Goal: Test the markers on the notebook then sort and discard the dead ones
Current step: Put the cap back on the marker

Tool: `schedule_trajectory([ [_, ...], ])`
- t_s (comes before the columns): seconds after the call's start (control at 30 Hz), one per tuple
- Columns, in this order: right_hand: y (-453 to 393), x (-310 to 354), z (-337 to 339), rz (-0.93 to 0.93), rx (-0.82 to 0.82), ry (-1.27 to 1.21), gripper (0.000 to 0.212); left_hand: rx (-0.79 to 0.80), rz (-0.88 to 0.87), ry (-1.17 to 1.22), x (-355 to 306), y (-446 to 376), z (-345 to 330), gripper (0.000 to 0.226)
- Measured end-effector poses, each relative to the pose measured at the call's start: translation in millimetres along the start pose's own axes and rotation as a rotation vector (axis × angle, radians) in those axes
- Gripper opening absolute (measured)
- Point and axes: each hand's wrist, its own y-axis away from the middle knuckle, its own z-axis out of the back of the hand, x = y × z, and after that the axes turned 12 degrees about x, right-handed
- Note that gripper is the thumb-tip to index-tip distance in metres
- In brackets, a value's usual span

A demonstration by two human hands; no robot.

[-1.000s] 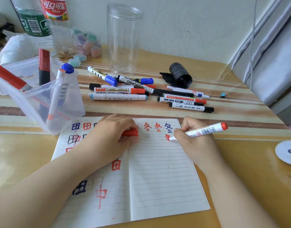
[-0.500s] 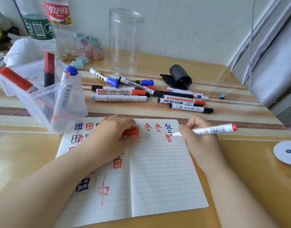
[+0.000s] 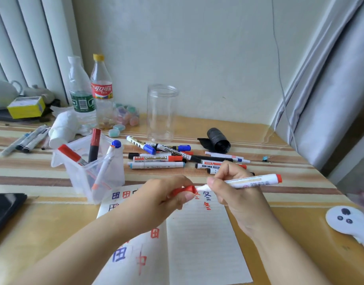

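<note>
Red cap [image 3: 184, 190] is being pinched in the left hand [image 3: 162, 200] and brought to the marker [image 3: 249, 181] being gripped by the right hand [image 3: 236, 192]. Fresh strokes are showing on the notebook [image 3: 201, 243]; many markers [image 3: 166, 159] are lying untested on the bench [image 3: 279, 212].

A home, likely a desk in a lived-in room: a wooden table [image 3: 249, 128] under a clear sheet stands against a plain white wall [image 3: 197, 48] beside grey curtains [image 3: 329, 99], cluttered with two used plastic drink bottles [image 3: 100, 95] and a white teapot [image 3: 2, 93].
</note>
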Motion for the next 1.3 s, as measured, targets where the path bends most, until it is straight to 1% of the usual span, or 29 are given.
schedule_trajectory([
  [0.07, 2, 4, -2, -0.005, 0.001, -0.006, 0.021, 0.003, -0.010, -0.015, -7, 3, 0, 0.012],
  [0.1, 3, 5, -4, -0.009, 0.005, 0.004, 0.021, -0.001, -0.013, -0.021, -9, 5, 0, 0.016],
  [0.2, 5, 6, -11, -0.012, 0.034, -0.004, 0.022, -0.034, -0.046, -0.064, -15, 8, -3, 0.036],
  [0.27, 7, 9, -14, -0.034, 0.052, -0.079, 0.023, -0.036, -0.043, -0.085, -18, 13, -5, 0.041],
  [0.33, 8, 12, -17, -0.058, 0.042, -0.117, 0.028, -0.018, -0.038, -0.066, -22, 17, -6, 0.040],
  [0.43, 8, 12, -25, -0.042, -0.088, -0.090, 0.035, 0.003, -0.004, -0.042, -26, 20, -7, 0.030],
  [0.5, 6, 10, -33, -0.008, -0.145, -0.123, 0.034, -0.028, -0.001, -0.082, -27, 19, -8, 0.025],
  [0.57, 2, 8, -41, 0.009, -0.167, -0.163, 0.033, -0.062, -0.009, -0.117, -27, 19, -9, 0.024],
  [0.67, -4, 9, -50, 0.010, -0.147, -0.199, 0.040, -0.100, -0.027, -0.111, -20, 23, -8, 0.026],
  [0.77, -12, 8, -61, -0.016, -0.074, -0.159, 0.051, -0.152, -0.008, -0.089, -11, 31, -2, 0.037],
  [0.8, -16, 8, -66, -0.045, -0.052, -0.150, 0.050, -0.176, 0.016, -0.103, -7, 35, 1, 0.037],
  [0.83, -20, 7, -71, -0.080, -0.030, -0.145, 0.047, -0.211, 0.039, -0.121, -3, 40, 5, 0.032],
  [0.87, -23, 8, -77, -0.115, -0.002, -0.139, 0.042, -0.262, 0.059, -0.133, 2, 45, 10, 0.023],
  [0.93, -31, 8, -90, -0.180, 0.079, -0.102, 0.045, -0.379, 0.105, -0.111, 8, 58, 23, 0.004],
  [1.03, -41, 10, -108, -0.239, 0.161, -0.039, 0.046, -0.545, 0.172, -0.084, 15, 79, 46, 0.009],
  [1.2, -57, 19, -126, -0.165, 0.223, -0.020, 0.038, -0.860, 0.142, -0.073, 17, 105, 105, 0.013],
  [1.23, -60, 21, -127, -0.147, 0.227, -0.017, 0.037, -0.895, 0.157, -0.096, 15, 106, 118, 0.011],
  [1.3, -62, 22, -126, -0.126, 0.223, 0.003, 0.037, -0.913, 0.219, -0.194, 12, 104, 137, 0.007],
])
